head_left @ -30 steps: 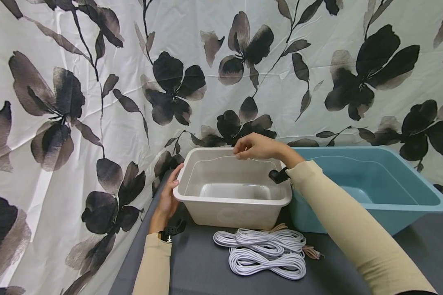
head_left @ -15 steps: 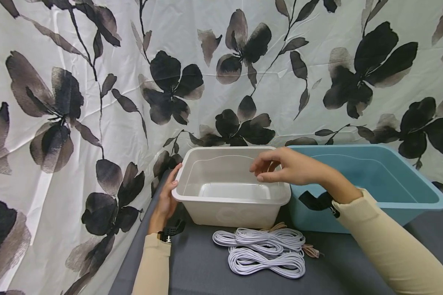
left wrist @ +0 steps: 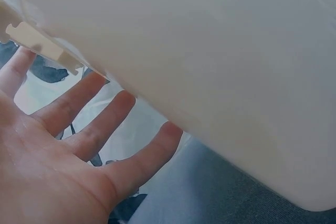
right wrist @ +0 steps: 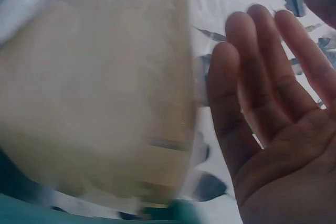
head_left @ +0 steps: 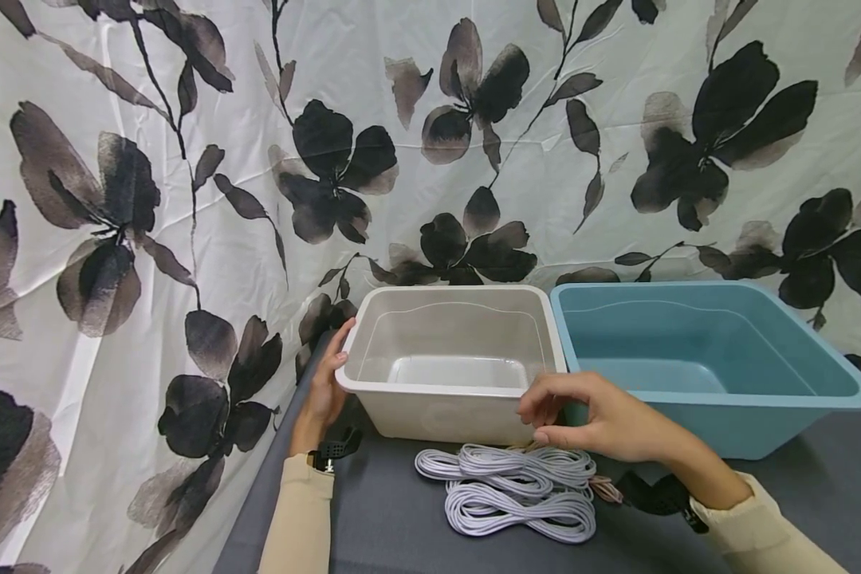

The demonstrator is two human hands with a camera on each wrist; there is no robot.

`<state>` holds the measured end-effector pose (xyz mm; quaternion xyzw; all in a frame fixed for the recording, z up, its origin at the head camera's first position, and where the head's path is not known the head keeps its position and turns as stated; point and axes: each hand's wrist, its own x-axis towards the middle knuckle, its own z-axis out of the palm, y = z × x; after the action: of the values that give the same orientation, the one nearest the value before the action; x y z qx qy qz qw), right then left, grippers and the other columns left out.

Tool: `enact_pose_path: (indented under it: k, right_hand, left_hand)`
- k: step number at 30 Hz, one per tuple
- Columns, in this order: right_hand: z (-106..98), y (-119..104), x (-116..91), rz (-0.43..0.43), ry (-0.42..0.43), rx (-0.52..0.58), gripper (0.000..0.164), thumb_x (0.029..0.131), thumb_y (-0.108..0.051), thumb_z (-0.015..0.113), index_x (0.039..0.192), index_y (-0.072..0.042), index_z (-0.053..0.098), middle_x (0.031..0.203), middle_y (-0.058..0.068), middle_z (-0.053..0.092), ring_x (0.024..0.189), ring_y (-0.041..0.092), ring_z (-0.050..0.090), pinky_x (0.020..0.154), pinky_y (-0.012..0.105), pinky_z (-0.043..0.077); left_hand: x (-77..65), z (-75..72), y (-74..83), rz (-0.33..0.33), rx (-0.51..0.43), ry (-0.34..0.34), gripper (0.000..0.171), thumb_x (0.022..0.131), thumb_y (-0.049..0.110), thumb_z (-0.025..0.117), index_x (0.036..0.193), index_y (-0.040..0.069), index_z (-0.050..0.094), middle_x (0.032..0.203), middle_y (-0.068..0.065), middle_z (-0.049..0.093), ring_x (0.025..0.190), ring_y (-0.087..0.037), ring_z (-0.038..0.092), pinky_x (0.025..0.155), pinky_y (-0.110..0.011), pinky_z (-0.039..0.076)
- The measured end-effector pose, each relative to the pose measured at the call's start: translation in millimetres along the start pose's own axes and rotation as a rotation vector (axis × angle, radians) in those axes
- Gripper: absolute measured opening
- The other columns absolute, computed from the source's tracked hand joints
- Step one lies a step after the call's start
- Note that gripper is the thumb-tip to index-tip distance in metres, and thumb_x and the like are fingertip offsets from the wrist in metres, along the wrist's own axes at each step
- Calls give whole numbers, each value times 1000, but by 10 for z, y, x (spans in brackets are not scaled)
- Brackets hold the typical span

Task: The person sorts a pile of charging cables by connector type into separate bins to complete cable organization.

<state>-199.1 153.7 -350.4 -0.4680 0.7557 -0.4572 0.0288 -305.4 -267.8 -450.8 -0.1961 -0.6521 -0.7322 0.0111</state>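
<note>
I see the right hand (head_left: 595, 418), fingers relaxed and unloaded, over the far side of the white looped cables (head_left: 520, 510) on grey cloth (head_left: 380, 518). The left hand (head_left: 323, 391), fingers extended, touches the left side of the beige rectangular plastic bin (head_left: 445, 410); a blue rectangular plastic bin (head_left: 746, 422) stands just right.

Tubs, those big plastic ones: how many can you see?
2. The white tub has the left hand touching its side, and the blue tub is right beside it, behind the right hand.
</note>
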Motion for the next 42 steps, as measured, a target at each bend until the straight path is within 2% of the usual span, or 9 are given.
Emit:
enact_pose_path:
  k: [3,7,14,21,28,36,42]
  right_hand:
    - [151,118,-137,28,29,63,32,93,-1,70,120,-17,68,106,0,70,87,12,65,75,29,55]
    - [324,308,-273,120,62,111,28,94,-3,69,119,-14,69,106,6,72,88,13,66,77,30,55]
    - [525,585,-378,322,107,2,28,92,-21,75,116,-7,71,104,7,74,85,5,64,71,27,54]
    - [604,718,-382,422,148,-79,26,89,-26,79,111,-13,74,103,8,74,79,2,60,65,25,50]
    - [649,796,-362,449,148,-156,24,88,-25,79,107,-11,76,101,4,75,78,-1,57,68,24,49]
    - [705,854,-384,433,164,-258,20,84,-22,82,101,-13,78,94,-5,74,74,0,55,64,22,45]
    - [756,883,-394,425,198,-324,18,79,-23,85,96,-19,79,95,-9,74,85,6,60,73,26,48]
  left_hand:
    - [-16,-7,0,-1,1,-1,66,100,24,31,164,21,21,169,-7,23,144,-33,33,107,-51,39]
    - [-26,-18,1,0,10,3,65,100,23,29,164,20,21,169,-10,21,144,-33,33,108,-49,39]
    - [-5,2,-6,1,3,0,66,99,25,30,164,22,22,169,-8,22,145,-32,32,110,-53,36]
    - [5,-7,-23,-3,9,11,66,99,25,31,164,22,23,169,-8,22,145,-31,32,110,-56,35]
    - [9,4,-26,0,-2,8,66,99,26,32,164,24,23,169,-4,22,146,-32,30,111,-64,29]
    - [17,15,-20,0,-3,3,67,98,26,32,164,24,22,169,-4,21,147,-32,29,111,-61,32]
    - [15,16,-19,2,-7,1,67,98,26,31,164,23,21,169,-4,22,146,-32,30,111,-61,32]
